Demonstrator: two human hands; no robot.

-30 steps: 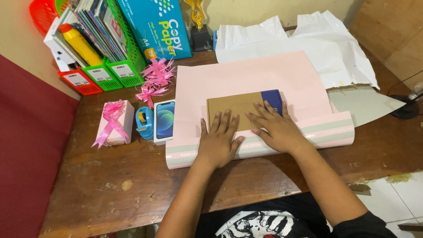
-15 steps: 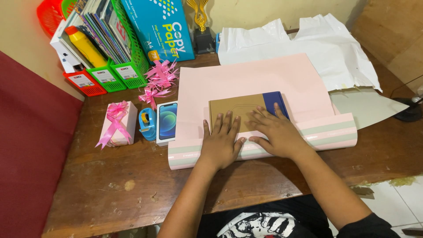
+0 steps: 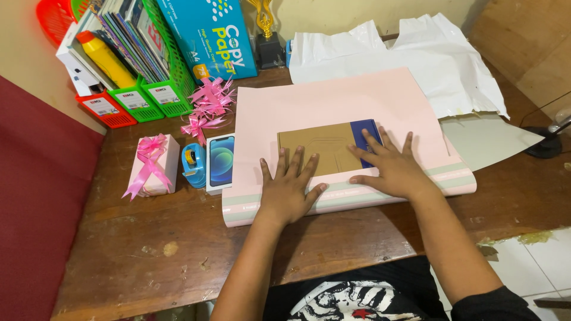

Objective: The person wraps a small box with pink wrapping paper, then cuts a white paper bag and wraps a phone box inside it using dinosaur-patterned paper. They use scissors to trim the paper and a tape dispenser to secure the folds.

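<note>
In the head view, our hands had just spread further apart than they were a moment before: the right hand (image 3: 392, 166) had slid toward the right end of the cardboard box (image 3: 324, 148), its fingers now splayed over the box's dark blue end, while the left hand (image 3: 289, 189) stayed near the box's left half. Both hands lay flat and open, grasping nothing, palms pressing on the rolled near edge of the pink wrapping paper (image 3: 333, 104) and fingertips resting on the box. We judged this as smoothing and holding the paper's roll against the box, which sat in the middle of the sheet on the wooden table (image 3: 148, 249). The roll (image 3: 452, 178) showed pale green stripes along its length. To the left of the sheet stood a small white phone box with a blue picture (image 3: 222, 162), touching or just beside a blue tape dispenser (image 3: 194, 164), and further left a small pink-wrapped gift with a pink ribbon (image 3: 151, 164). Loose pink ribbon bows (image 3: 209, 104) lay behind these. At the back left stood green and red file racks (image 3: 148, 95), each with a small white label on its front, holding books and a yellow bottle (image 3: 107, 59), beside a tall turquoise ream package (image 3: 208, 35). Crumpled white plastic wrap (image 3: 428, 59) lay behind the sheet.
</note>
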